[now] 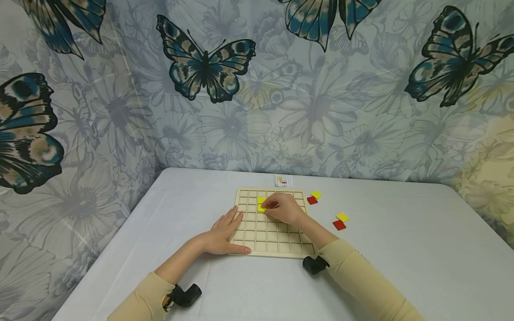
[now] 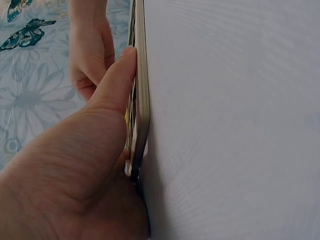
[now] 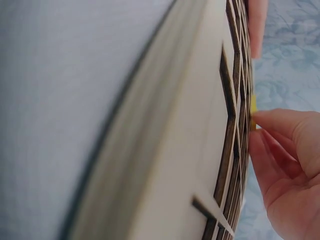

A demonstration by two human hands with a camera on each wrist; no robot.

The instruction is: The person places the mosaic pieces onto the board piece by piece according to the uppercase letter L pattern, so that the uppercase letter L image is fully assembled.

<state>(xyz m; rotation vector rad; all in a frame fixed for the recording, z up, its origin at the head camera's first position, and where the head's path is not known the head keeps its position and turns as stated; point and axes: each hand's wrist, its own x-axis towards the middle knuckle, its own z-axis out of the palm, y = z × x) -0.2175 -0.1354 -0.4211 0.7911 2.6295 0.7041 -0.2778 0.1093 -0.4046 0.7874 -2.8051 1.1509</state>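
Note:
A square wooden grid board (image 1: 277,243) lies on the white table. My left hand (image 1: 221,236) rests with spread fingers over its left side, the thumb along the front edge; in the left wrist view that thumb (image 2: 117,75) lies against the rim. Two yellow square tiles sit one behind the other in the upper part of the grid. My right hand (image 1: 284,208) pinches the nearer yellow tile (image 1: 261,208) at the board's surface, just in front of the farther yellow tile (image 1: 261,200). From the right wrist, only a sliver of yellow shows at the fingertips (image 3: 257,117).
Right of the board lie two loose pairs, a yellow tile (image 1: 317,195) by a red tile (image 1: 312,200), and nearer, a yellow tile (image 1: 342,217) by a red tile (image 1: 339,225). A small printed grid card (image 1: 283,180) lies behind the board. Butterfly-patterned cloth (image 1: 321,111) hangs behind the table.

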